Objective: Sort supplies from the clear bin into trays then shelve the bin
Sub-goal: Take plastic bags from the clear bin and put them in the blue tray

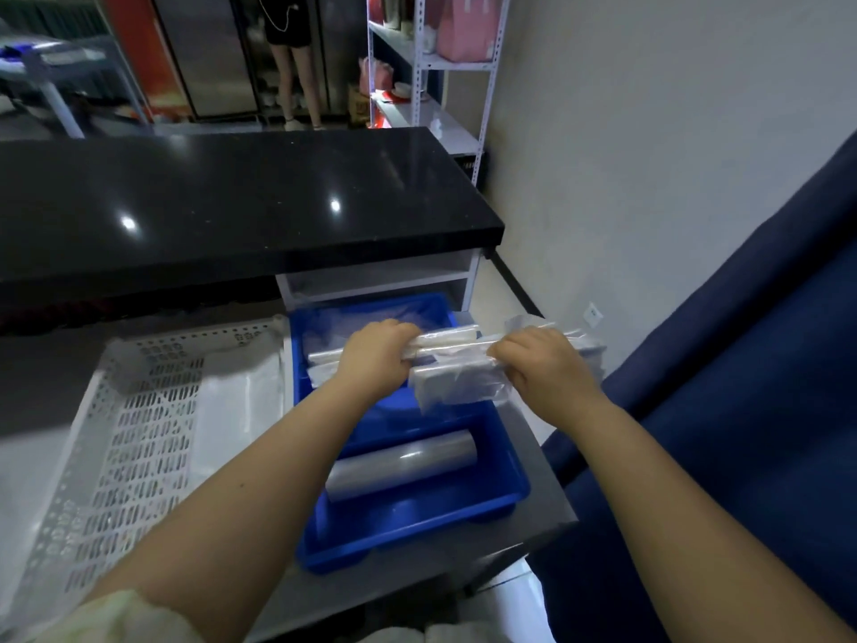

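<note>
Both my hands hold a bundle of clear plastic packets above the far end of the near blue tray. My left hand grips the bundle's left end, my right hand grips its right end. A roll of clear film lies in the near blue tray. A second blue tray behind it holds more clear packets, partly hidden by my hands. A white perforated basket with white sheets inside stands at the left. No clear bin is in view.
A black glossy counter overhangs the trays at the back, with a white shelf unit under its right end. A dark blue upholstered surface stands at the right. A metal rack and a standing person are far behind.
</note>
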Available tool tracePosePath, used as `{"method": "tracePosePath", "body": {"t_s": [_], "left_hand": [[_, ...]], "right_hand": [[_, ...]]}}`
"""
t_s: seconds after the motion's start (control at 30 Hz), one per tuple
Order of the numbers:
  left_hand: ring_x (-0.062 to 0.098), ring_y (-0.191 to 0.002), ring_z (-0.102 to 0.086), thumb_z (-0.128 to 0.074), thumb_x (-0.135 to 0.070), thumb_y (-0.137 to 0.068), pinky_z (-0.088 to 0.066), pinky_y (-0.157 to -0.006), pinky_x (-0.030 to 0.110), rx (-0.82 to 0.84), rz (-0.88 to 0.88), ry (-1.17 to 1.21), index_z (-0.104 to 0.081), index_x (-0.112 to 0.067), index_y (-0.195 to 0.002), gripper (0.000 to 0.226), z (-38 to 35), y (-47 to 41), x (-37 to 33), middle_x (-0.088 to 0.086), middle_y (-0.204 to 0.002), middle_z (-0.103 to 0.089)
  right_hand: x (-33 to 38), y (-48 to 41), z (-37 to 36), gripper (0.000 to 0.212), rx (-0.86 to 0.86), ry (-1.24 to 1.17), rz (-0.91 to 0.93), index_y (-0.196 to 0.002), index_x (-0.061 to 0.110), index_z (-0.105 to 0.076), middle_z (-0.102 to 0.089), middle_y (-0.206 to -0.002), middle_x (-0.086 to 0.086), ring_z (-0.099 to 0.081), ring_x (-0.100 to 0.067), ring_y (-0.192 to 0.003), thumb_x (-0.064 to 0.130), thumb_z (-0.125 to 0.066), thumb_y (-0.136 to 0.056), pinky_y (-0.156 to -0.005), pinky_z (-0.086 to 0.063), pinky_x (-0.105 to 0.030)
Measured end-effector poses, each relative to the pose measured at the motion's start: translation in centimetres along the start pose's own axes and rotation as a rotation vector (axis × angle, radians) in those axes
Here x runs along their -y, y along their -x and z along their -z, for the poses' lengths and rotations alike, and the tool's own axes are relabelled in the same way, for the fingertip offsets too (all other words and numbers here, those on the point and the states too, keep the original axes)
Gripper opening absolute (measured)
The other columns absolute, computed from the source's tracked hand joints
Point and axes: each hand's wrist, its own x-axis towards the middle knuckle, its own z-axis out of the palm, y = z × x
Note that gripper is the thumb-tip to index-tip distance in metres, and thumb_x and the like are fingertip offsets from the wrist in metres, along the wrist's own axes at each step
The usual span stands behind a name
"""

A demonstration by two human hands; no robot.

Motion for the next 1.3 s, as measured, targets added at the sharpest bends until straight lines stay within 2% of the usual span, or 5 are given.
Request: {"method": "tracePosePath", "body": {"t_s": [0.27, 0.5, 0.93, 1.17, 1.3], "left_hand": [[0.019, -0.081, -0.059, -0.069, -0.024, -0.077, -0.051, -0.072, 0.038, 0.322, 0.049, 0.245, -0.064, -0.021, -0.089, 0.013, -1.8, 1.6, -0.5, -0.003, -0.090, -0.066], [0.022, -0.093, -0.057, -0.064, -0.013, -0.079, -0.051, -0.082, 0.040, 0.361, 0.057, 0.072, -0.059, -0.024, -0.109, 0.033, -2.7, 1.3, 2.2, 0.000, -0.107, -0.063], [0.031, -0.114, -0.051, -0.060, -0.020, -0.086, -0.043, -0.091, 0.044, -0.095, 0.157, -0.151, -0.051, -0.025, -0.132, 0.047, 3.5, 2.9, 7.8, 0.006, -0.127, -0.057], [0.024, -0.109, -0.055, -0.059, -0.039, -0.088, -0.046, -0.089, 0.040, -0.097, 0.174, -0.022, -0.055, -0.026, -0.127, 0.041, 3.5, 5.8, 7.6, 0.001, -0.119, -0.062], [0.021, -0.115, -0.052, -0.058, -0.045, -0.087, -0.042, -0.092, 0.038, 0.028, 0.176, -0.047, -0.055, -0.029, -0.127, 0.043, 0.2, 7.0, 6.5, -0.002, -0.125, -0.060]], "right_hand": [[-0.3, 0.7, 0.7, 0.017, 0.067, 0.032, -0.036, -0.091, 0.013, -0.063, -0.064, -0.086, -0.004, -0.053, -0.026, -0.079, 0.001, -0.065, -0.079, -0.075, -0.040, -0.037], [0.5, 0.6, -1.0, 0.009, 0.108, 0.032, -0.068, -0.091, 0.017, -0.060, -0.062, -0.087, 0.000, -0.049, -0.020, -0.080, 0.009, -0.059, -0.088, -0.075, -0.039, -0.033], [4.1, -5.4, -5.8, 0.020, 0.196, 0.034, 0.089, -0.088, 0.014, -0.064, -0.064, -0.079, -0.006, -0.056, -0.031, -0.075, -0.001, -0.066, -0.074, -0.065, -0.034, -0.033], [8.3, -10.1, -11.0, 0.028, 0.705, -0.161, -0.101, -0.112, 0.029, -0.055, -0.060, -0.105, -0.003, -0.056, -0.025, -0.088, 0.019, -0.049, -0.087, -0.076, -0.045, -0.034], [7.7, -9.5, -12.6, 0.036, 0.789, -0.166, -0.089, -0.120, 0.030, -0.055, -0.060, -0.118, -0.002, -0.057, -0.025, -0.097, 0.015, -0.050, -0.087, -0.081, -0.046, -0.036]]}}
